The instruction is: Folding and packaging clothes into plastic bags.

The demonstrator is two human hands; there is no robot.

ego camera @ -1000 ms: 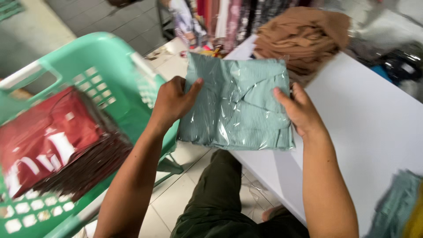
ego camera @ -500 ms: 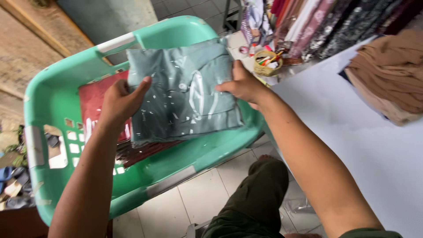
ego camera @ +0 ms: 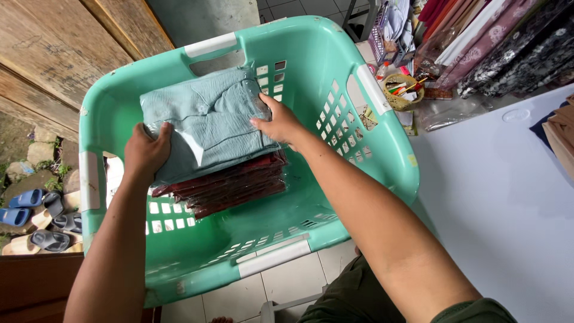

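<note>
A pale green folded garment in a clear plastic bag (ego camera: 206, 122) lies on top of a stack of dark red bagged garments (ego camera: 230, 185) inside a mint green laundry basket (ego camera: 382, 128). My left hand (ego camera: 145, 152) grips the bag's near left edge. My right hand (ego camera: 280, 122) holds its right edge, fingers spread on top. Both forearms reach down into the basket.
A white table (ego camera: 496, 203) stands to the right, with folded brown cloth (ego camera: 562, 134) at its far edge. Hanging patterned fabrics (ego camera: 490, 42) and a small woven basket of odds and ends (ego camera: 402, 90) sit behind. Sandals (ego camera: 36, 221) lie on the ground at left, by a wooden wall (ego camera: 54, 48).
Both hands carried the pale green bagged garment from the white table over to the basket and lowered it onto the dark red stack. The view swung left and down.
</note>
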